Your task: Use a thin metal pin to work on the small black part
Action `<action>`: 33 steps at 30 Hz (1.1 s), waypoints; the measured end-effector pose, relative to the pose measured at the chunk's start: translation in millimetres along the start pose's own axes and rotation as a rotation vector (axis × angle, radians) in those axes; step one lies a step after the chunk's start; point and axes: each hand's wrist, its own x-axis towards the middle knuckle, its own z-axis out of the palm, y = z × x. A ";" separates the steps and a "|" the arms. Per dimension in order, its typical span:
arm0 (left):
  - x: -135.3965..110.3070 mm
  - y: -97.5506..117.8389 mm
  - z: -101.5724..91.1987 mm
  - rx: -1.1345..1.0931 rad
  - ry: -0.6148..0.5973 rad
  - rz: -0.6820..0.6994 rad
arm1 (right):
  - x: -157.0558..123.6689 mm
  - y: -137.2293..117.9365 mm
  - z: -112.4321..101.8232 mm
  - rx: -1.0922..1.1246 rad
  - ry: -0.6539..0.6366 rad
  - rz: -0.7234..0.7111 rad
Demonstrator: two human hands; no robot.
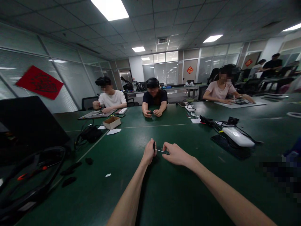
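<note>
My left hand (pixel 148 152) is closed around a small black object (pixel 154 146) that stands on edge; most of it is hidden by the fingers, so its kind does not show. In my right hand (pixel 176 153) is a screwdriver, its dark handle (pixel 166 153) pinched between the fingers. The thin metal shaft (pixel 159 151) points left, and its tip meets or nearly meets the black object. Both hands are just above the green tabletop (pixel 131 157).
An open cardboard box (pixel 112 122) and black cables (pixel 90 134) lie left, near a dark screen (pixel 30 122). A white device (pixel 238 137) with cables lies right. Small black pieces (pixel 68 181) and a paper scrap (pixel 108 175) lie nearby. Several people sit across the table.
</note>
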 end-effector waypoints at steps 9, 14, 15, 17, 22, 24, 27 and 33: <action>3.1 -5.7 -2.7 -0.119 -0.062 0.015 | -8.3 -9.7 -17.1 -0.167 0.066 -0.102; 1.7 -5.9 -4.2 -0.083 -0.084 0.033 | -7.7 -5.9 -16.9 -0.102 0.041 -0.123; 1.7 -6.0 -4.3 -0.074 -0.084 0.031 | -7.1 -5.6 -15.5 -0.090 0.037 -0.127; 2.1 -6.9 -4.3 -0.051 -0.072 0.022 | -6.2 -5.8 -11.1 -0.074 0.029 -0.123; 5.3 -11.4 -3.4 -0.014 0.001 0.027 | -7.1 -9.7 8.8 -0.138 0.029 -0.039; 6.9 -13.4 -3.6 -0.017 0.018 0.045 | -8.4 -11.8 17.3 -0.159 0.036 -0.008; 8.9 -16.0 -5.1 -0.039 0.036 0.048 | -8.4 -15.9 25.7 -0.173 0.043 0.018; 10.8 -17.6 -9.3 -0.125 0.046 0.000 | -0.8 -24.3 32.7 -0.173 0.083 0.023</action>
